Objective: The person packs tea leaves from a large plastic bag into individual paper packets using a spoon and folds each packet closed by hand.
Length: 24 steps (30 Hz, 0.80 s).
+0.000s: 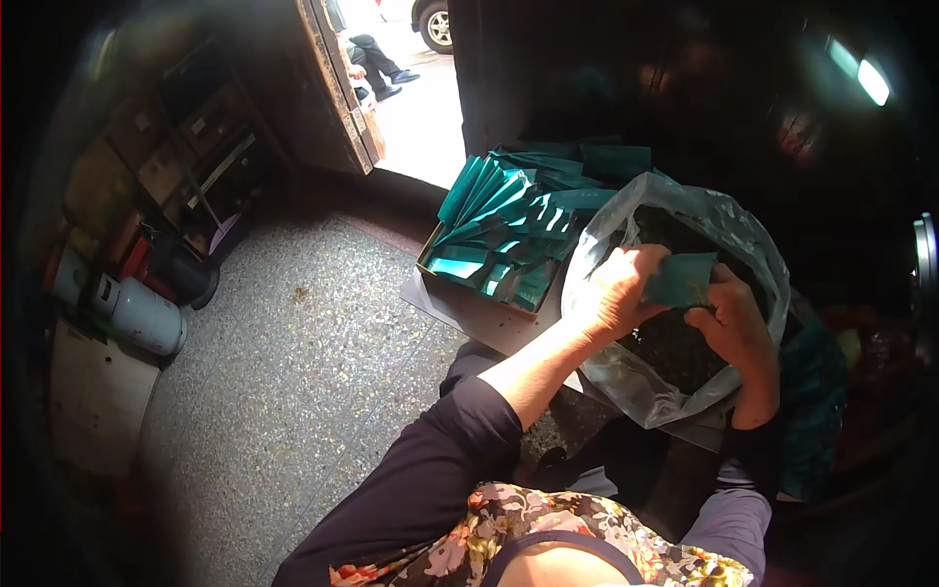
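Between my two hands is a small green packet point(684, 281), flat and faintly printed. My left hand point(622, 290) pinches its left side, and my right hand point(734, 321) grips the right edge with bent fingers. Both hands are above a clear plastic bag point(675, 406) with its mouth spread wide. Dark loose material point(675, 347) lies inside the bag; its kind is too dim to make out. Just left of the bag, a cardboard box point(476, 296) is packed with many similar green packets point(489, 201), several fanned upright.
The box and bag rest on a low surface point(509, 335). More green packets point(814, 391) are in shadow at the right. A gas cylinder point(147, 315) lies at the far left by shelves point(186, 166). Beyond the open doorway point(421, 117) a person's legs point(377, 61) and a car wheel point(437, 26) show.
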Each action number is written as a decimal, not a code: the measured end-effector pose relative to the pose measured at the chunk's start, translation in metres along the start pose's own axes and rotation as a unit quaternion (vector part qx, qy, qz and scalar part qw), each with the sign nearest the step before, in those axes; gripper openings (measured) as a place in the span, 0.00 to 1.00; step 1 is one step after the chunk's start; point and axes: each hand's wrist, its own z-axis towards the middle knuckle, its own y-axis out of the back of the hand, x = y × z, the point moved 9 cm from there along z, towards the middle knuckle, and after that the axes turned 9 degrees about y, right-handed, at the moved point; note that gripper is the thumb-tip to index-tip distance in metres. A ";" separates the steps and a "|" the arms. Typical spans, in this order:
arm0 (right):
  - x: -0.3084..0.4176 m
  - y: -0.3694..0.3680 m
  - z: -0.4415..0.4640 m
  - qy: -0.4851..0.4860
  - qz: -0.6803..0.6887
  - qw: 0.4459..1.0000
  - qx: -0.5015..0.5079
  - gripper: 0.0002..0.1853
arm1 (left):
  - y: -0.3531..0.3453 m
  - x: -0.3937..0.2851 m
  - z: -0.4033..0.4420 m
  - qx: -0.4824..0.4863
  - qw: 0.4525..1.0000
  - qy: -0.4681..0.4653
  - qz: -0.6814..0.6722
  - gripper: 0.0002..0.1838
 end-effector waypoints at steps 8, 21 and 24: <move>0.011 0.032 -0.002 0.075 -0.041 0.988 -0.127 0.20 | 0.015 0.011 0.007 -0.095 0.991 -0.090 0.024 0.31; -0.097 0.009 -0.061 -0.108 -0.203 0.963 -0.144 0.15 | 0.021 0.024 0.008 -0.120 0.991 -0.059 -0.030 0.37; 0.001 0.033 -0.038 -0.019 0.237 0.948 -0.213 0.08 | 0.020 0.033 0.011 -0.110 0.993 -0.012 -0.035 0.38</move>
